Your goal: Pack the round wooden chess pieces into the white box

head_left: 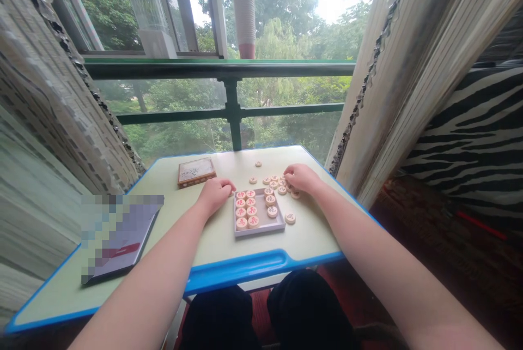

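A shallow white box (260, 228) holds Chinese chess pieces. Two stacked-up columns of red-marked pieces (252, 211) fill its left side, and a few dark-marked pieces (272, 212) stand along its right side. My left hand (216, 195) rests at the box's upper left corner, fingers loosely bent and apart, with a piece partly showing beside them. Over a cluster of loose pieces (274, 180) beyond the box is my right hand (303, 178), its fingers curled down among them; what they grip is hidden. One loose piece (290, 218) lies just right of the box.
A small brown case (196, 172) with a patterned lid sits at the back left. A dark tablet-like device (122, 246), partly pixelated, lies on the left. Two single pieces lie farther back. The table has a blue rim (241, 269); green railing (229, 69) and curtains stand beyond.
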The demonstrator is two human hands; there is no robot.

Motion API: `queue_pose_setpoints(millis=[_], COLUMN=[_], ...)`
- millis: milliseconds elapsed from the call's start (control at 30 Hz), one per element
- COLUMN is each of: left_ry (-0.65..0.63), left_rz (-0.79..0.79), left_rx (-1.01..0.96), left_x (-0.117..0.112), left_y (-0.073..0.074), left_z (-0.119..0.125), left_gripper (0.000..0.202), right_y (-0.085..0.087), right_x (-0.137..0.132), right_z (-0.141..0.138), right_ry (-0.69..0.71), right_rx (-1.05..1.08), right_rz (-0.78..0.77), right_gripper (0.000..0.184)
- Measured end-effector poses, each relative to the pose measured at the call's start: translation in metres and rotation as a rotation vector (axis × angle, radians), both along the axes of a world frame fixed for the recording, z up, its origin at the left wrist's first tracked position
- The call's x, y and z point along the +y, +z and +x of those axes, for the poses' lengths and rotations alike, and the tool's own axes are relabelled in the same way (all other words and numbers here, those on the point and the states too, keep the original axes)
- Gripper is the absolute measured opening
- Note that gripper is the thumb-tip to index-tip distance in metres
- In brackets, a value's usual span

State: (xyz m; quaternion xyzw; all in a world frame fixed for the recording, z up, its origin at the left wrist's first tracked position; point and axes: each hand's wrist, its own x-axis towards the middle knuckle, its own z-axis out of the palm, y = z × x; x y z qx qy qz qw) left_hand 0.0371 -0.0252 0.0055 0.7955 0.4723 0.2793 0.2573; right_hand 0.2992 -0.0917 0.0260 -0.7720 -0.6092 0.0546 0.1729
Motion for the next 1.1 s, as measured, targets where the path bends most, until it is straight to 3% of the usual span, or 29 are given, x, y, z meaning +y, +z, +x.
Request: queue_pose_setpoints(millis=[200, 433, 667, 933, 1100], left_ry=[-0.003, 0.014, 0.017, -0.001, -0.013], left_rz=[0.002, -0.020, -0.026, -0.015, -0.004], left_rx=[0.018, -0.086, -0.145, -0.102, -0.086], left_x=[0.0001, 0.0013, 0.0049, 0.0028, 0.0026], left_y=[0.0003, -0.0010, -0.0050, -0.0031, -0.0024], left_z=[0.0001, 0.0004, 0.0001, -0.0007, 0.0000], left_gripper=[0.029, 0.033, 0.038, 0.036, 0.035], right_y=[0.0021, 0.0027, 0.0026, 0.0006, 0.0011], right_x=[-0.0018, -0.0021, -0.0014, -0.0019, -0.0006], right_z=[0.0037, 0.0008, 0.0075, 0.0076, 0.0044], right_ry=[-0.066, 0.018, -0.101, -0.093, -0.014], right_rx=[0.010, 0.005, 0.011, 0.028, 0.037], right_rz=[0.016, 0.101, 0.094, 0.067, 0.055], right_gripper=[0.025, 0.026, 0.027, 0.031, 0.028])
